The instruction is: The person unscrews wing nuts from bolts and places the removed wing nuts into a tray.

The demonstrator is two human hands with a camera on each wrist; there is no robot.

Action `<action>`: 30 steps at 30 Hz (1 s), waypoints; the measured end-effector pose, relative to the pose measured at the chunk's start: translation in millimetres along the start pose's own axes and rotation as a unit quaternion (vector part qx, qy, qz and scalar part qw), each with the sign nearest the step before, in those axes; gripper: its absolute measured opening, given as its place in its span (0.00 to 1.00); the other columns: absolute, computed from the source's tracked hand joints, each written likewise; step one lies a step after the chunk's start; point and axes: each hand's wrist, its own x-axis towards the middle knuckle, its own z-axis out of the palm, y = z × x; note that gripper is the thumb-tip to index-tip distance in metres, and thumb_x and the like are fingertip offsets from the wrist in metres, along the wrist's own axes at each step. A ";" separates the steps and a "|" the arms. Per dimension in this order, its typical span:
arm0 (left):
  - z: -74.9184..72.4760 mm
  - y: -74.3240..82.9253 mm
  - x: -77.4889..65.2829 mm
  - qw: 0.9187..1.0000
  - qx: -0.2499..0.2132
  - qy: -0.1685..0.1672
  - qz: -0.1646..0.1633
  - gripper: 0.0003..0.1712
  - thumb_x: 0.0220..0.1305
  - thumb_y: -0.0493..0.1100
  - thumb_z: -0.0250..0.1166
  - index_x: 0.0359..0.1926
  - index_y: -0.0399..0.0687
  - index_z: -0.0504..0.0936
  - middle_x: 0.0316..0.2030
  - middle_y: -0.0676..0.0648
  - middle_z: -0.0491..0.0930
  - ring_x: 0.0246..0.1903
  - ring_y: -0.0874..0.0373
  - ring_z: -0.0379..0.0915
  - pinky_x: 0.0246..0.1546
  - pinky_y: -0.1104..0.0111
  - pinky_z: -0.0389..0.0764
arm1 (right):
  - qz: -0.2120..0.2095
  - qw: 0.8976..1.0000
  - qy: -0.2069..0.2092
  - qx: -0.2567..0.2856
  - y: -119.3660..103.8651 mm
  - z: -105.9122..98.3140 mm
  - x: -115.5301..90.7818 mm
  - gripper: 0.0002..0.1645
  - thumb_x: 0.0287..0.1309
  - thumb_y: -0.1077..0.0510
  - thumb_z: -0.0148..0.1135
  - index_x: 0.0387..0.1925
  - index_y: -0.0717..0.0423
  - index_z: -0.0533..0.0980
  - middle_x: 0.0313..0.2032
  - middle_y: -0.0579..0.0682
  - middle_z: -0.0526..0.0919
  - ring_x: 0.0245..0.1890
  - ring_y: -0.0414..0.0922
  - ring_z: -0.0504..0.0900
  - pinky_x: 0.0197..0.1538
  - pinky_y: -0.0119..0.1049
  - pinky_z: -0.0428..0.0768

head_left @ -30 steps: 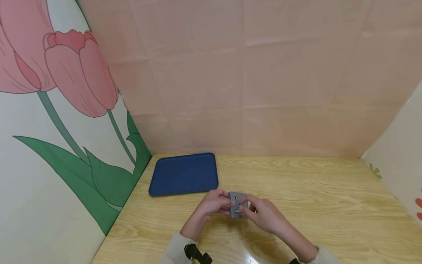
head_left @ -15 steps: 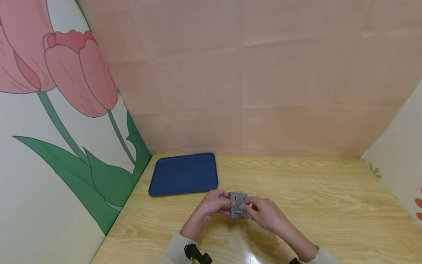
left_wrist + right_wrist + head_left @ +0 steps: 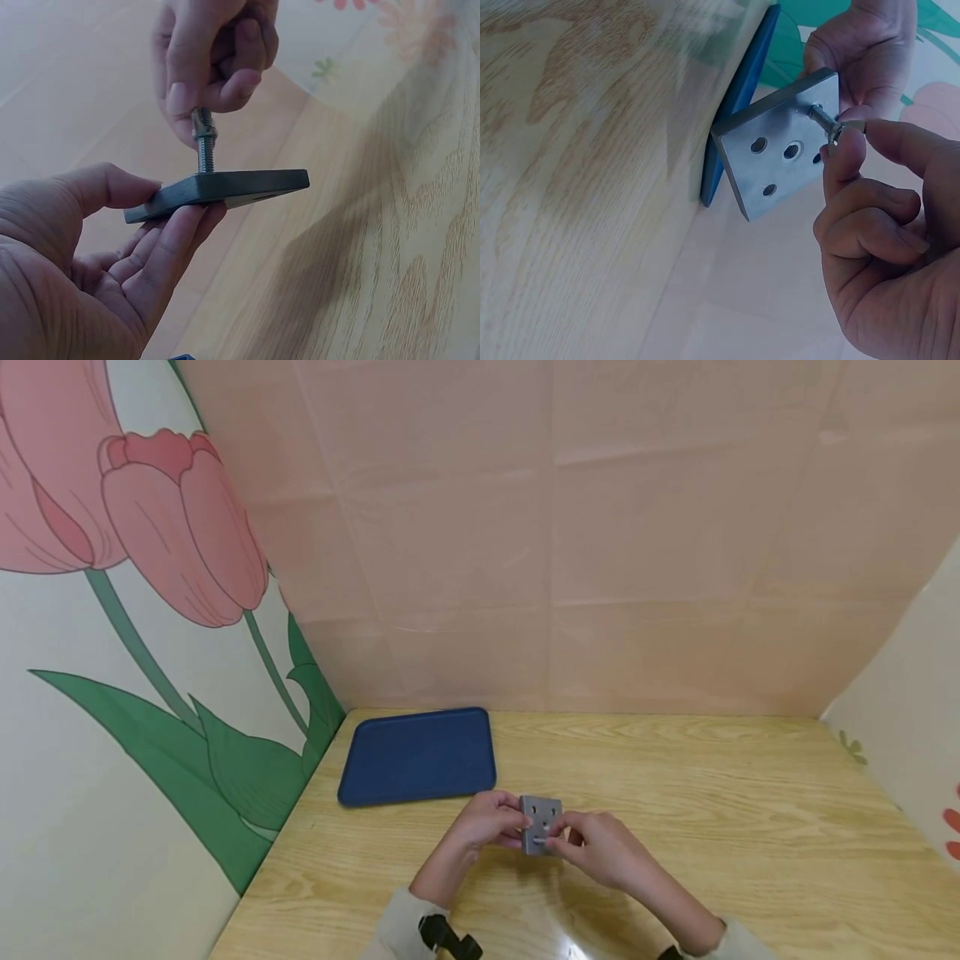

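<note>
My left hand (image 3: 486, 820) holds a square grey metal plate (image 3: 780, 127) by one edge, thumb on one face and fingers on the other. Several round holes pass through the plate. From a hole near one corner a threaded bolt (image 3: 206, 159) stands out at right angles. A small nut (image 3: 203, 126) sits around the bolt's outer part. My right hand (image 3: 602, 847) pinches at the nut between thumb and forefinger, its other fingers curled in. The fingertips partly hide the bolt's end. Both hands hold the plate above the wooden table.
A blue tray (image 3: 420, 758) lies on the wooden table (image 3: 675, 777) at the back left, just beyond my left hand. A pink sheet (image 3: 547, 568) hangs behind the table. A tulip-painted wall (image 3: 187, 535) borders the left, and a pale wall stands at the right.
My right fingertips drew off to the right, baring more of the bolt, then came back lower over it. The plate and my left hand have hardly moved.
</note>
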 end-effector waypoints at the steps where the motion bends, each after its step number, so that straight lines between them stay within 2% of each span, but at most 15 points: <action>1: 0.1 0.0 0.1 1.000 0.000 0.000 0.000 0.13 0.58 0.34 0.70 0.44 0.35 0.83 0.35 0.41 0.87 0.29 0.54 0.86 0.28 0.67 0.87 | -0.002 1.000 0.000 -0.001 0.1 -0.1 -0.1 0.10 0.65 0.50 0.67 0.42 0.50 0.83 0.20 0.37 0.75 0.17 0.34 0.68 0.19 0.28 0.67; 11: -0.2 -1.0 3.2 1.000 0.000 -0.006 0.000 0.12 0.58 0.34 0.70 0.43 0.35 0.83 0.35 0.42 0.87 0.29 0.54 0.86 0.27 0.67 0.87 | -0.021 1.000 -0.013 0.011 0.0 -1.5 -0.5 0.10 0.61 0.58 0.69 0.45 0.50 0.80 0.21 0.36 0.77 0.18 0.33 0.70 0.20 0.28 0.69; 18: 0.2 -1.0 3.0 1.000 -0.001 -0.005 -0.001 0.12 0.58 0.34 0.70 0.43 0.35 0.83 0.34 0.42 0.87 0.29 0.54 0.86 0.28 0.67 0.87 | -0.031 0.999 0.002 0.015 -0.6 -1.3 -1.4 0.11 0.65 0.54 0.67 0.46 0.50 0.80 0.21 0.36 0.77 0.17 0.32 0.69 0.20 0.28 0.69; 24: 1.3 0.1 2.9 1.000 -0.001 -0.004 -0.004 0.12 0.58 0.34 0.70 0.43 0.35 0.83 0.34 0.42 0.87 0.29 0.54 0.86 0.29 0.66 0.88 | 0.013 1.000 0.025 0.008 0.0 -0.4 0.6 0.15 0.70 0.47 0.61 0.48 0.52 0.81 0.19 0.38 0.74 0.15 0.35 0.69 0.18 0.29 0.68; 30: 2.8 -0.5 3.8 1.000 0.000 -0.001 -0.011 0.12 0.58 0.34 0.70 0.43 0.35 0.83 0.34 0.42 0.87 0.30 0.54 0.86 0.28 0.66 0.87 | 0.050 0.998 0.024 0.014 1.4 -1.1 1.5 0.12 0.72 0.48 0.58 0.41 0.50 0.82 0.20 0.43 0.78 0.18 0.39 0.72 0.20 0.31 0.69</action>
